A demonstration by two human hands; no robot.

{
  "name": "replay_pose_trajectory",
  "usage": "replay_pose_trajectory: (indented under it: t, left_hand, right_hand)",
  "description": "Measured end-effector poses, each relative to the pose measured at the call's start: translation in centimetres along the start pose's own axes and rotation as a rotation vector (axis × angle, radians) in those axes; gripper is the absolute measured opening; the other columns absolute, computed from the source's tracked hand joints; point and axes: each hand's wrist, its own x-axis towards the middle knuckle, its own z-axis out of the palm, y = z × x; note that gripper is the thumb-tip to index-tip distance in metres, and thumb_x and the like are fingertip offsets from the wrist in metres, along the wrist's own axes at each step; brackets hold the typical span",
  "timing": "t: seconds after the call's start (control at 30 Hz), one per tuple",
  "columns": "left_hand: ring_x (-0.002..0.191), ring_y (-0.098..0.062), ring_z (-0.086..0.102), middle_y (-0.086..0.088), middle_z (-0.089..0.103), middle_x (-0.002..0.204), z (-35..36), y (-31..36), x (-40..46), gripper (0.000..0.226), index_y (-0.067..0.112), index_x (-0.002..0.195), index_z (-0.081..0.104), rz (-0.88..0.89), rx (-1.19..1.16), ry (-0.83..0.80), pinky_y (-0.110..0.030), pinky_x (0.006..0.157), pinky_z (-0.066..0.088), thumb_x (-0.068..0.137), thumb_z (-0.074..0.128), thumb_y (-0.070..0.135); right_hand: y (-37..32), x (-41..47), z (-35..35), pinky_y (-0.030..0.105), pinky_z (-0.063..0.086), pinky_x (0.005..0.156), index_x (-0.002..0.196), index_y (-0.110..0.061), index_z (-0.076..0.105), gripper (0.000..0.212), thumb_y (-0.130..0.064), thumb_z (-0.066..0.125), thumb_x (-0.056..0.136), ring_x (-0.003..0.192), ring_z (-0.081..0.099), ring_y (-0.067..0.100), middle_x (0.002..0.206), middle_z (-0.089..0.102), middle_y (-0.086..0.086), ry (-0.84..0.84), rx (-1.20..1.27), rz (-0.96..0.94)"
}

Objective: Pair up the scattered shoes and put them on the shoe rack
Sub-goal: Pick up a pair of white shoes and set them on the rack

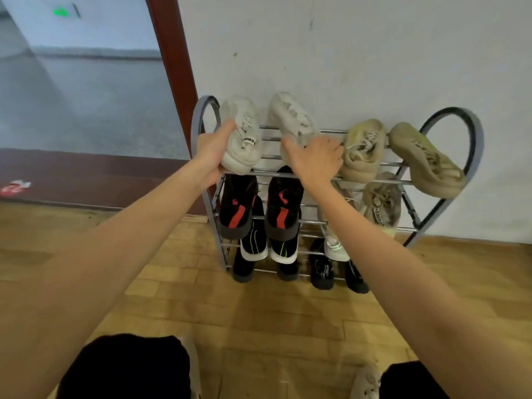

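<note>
A black tag [249,140] across the laces of the white sneaker [241,136] at the rack's top tier, about eleven o'clock from the frame's centre, reads "…NED" in white; its first letters are hidden. A similar tag [380,213] on the beige sneaker [383,201] one tier down, at three o'clock, reads "…ORED", possibly the same word. White print inside the black shoe [321,264] at five o'clock is too small to read. The green lit sign [61,10] at eleven o'clock is blurred.

Even soft daylight, wide-angle edge warp, slightly blurred
</note>
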Motion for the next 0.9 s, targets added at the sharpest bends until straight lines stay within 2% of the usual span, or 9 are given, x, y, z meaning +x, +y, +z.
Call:
replay_pose_trajectory:
  t: [0.1, 0.3, 0.47, 0.57, 0.63, 0.67, 0.77, 0.83, 0.9]
  left_hand:
    - [0.078, -0.018, 0.069, -0.006, 0.072, 0.09, 0.6, -0.4, 2.0, 0.038, 0.007, 0.112, 0.064, -0.052, 0.01, -0.004, -0.027, 0.067, 0.055, 0.084, 0.061, 0.033]
    - [0.066, -0.015, 0.059, 0.0, 0.061, 0.073, 0.0, -1.9, 5.2, 0.02, 0.017, 0.081, 0.059, -0.056, 0.002, 0.037, -0.025, 0.06, 0.045, 0.086, 0.054, 0.035]
    - [0.077, -0.017, 0.049, -0.007, 0.053, 0.078, -0.5, -4.0, 6.5, 0.031, 0.002, 0.084, 0.064, 0.173, 0.306, 0.152, -0.034, 0.071, 0.04, 0.092, 0.05, 0.029]
    - [0.07, -0.01, 0.047, 0.005, 0.049, 0.071, -0.1, -4.2, 5.0, 0.022, 0.014, 0.081, 0.06, 0.261, 0.418, 0.09, -0.029, 0.066, 0.036, 0.094, 0.048, 0.028]
    - [0.078, -0.002, 0.054, 0.014, 0.056, 0.083, -0.3, -4.0, 3.6, 0.015, 0.024, 0.099, 0.062, 0.326, 0.486, 0.024, -0.024, 0.074, 0.041, 0.092, 0.054, 0.034]
    - [0.092, -0.002, 0.056, 0.015, 0.059, 0.1, -0.6, -3.9, 3.0, 0.025, 0.028, 0.112, 0.06, 0.355, 0.545, -0.014, -0.025, 0.085, 0.043, 0.09, 0.059, 0.039]
    - [0.135, -0.015, 0.04, 0.003, 0.042, 0.148, -1.9, -4.0, 2.2, 0.088, 0.02, 0.147, 0.036, 0.345, 0.764, -0.139, -0.033, 0.109, 0.034, 0.073, 0.079, 0.043]
    - [0.135, -0.018, 0.042, -0.003, 0.047, 0.145, -2.4, -4.6, 2.3, 0.093, 0.014, 0.144, 0.041, 0.393, 0.812, -0.198, -0.029, 0.108, 0.035, 0.066, 0.087, 0.033]
    - [0.118, -0.017, 0.058, -0.001, 0.064, 0.121, -2.5, -5.2, 2.6, 0.068, 0.013, 0.126, 0.06, 0.469, 0.778, -0.203, -0.011, 0.092, 0.041, 0.065, 0.088, 0.025]
  right_hand:
    - [-0.9, 1.5, 1.9, 0.043, 0.032, 0.102, 0.125, 0.002, 0.046, 0.079, -0.063, 0.054, 0.08, 0.125, 0.04, 0.036, 0.134, 0.043, 0.02, -0.023, 0.022, 0.073]
    - [0.9, 1.8, 4.1, 0.044, 0.029, 0.106, 0.141, -0.003, 0.028, 0.09, -0.063, 0.056, 0.08, 0.126, 0.034, 0.04, 0.133, 0.038, 0.024, -0.249, 0.041, -0.051]
    - [3.7, 0.7, 4.1, 0.039, 0.029, 0.103, 0.15, -0.025, 0.022, 0.085, -0.059, 0.06, 0.083, 0.116, 0.035, 0.034, 0.123, 0.039, 0.018, -0.254, 0.063, -0.306]
    - [3.9, 0.5, 3.8, 0.036, 0.027, 0.102, 0.149, -0.027, 0.028, 0.077, -0.055, 0.061, 0.084, 0.123, 0.032, 0.034, 0.129, 0.04, 0.018, -0.302, 0.103, -0.31]
    - [3.9, 0.6, 3.7, 0.036, 0.025, 0.104, 0.148, -0.027, 0.03, 0.076, -0.053, 0.061, 0.084, 0.126, 0.03, 0.034, 0.134, 0.042, 0.017, -0.315, 0.107, -0.313]
    - [3.9, 0.8, 3.6, 0.036, 0.024, 0.105, 0.148, -0.027, 0.032, 0.075, -0.052, 0.062, 0.084, 0.128, 0.031, 0.034, 0.136, 0.043, 0.016, -0.317, 0.11, -0.316]
    - [3.8, 0.8, 3.1, 0.035, 0.025, 0.105, 0.141, -0.025, 0.045, 0.065, -0.048, 0.065, 0.083, 0.128, 0.034, 0.029, 0.133, 0.052, 0.011, -0.286, 0.112, -0.363]
    - [3.7, 0.7, 3.1, 0.034, 0.025, 0.103, 0.137, -0.024, 0.051, 0.06, -0.047, 0.066, 0.083, 0.127, 0.037, 0.026, 0.131, 0.056, 0.008, -0.246, 0.099, -0.388]
    - [3.7, 0.6, 3.6, 0.033, 0.026, 0.101, 0.134, -0.024, 0.053, 0.057, -0.048, 0.065, 0.083, 0.125, 0.04, 0.025, 0.129, 0.058, 0.006, -0.222, 0.091, -0.395]
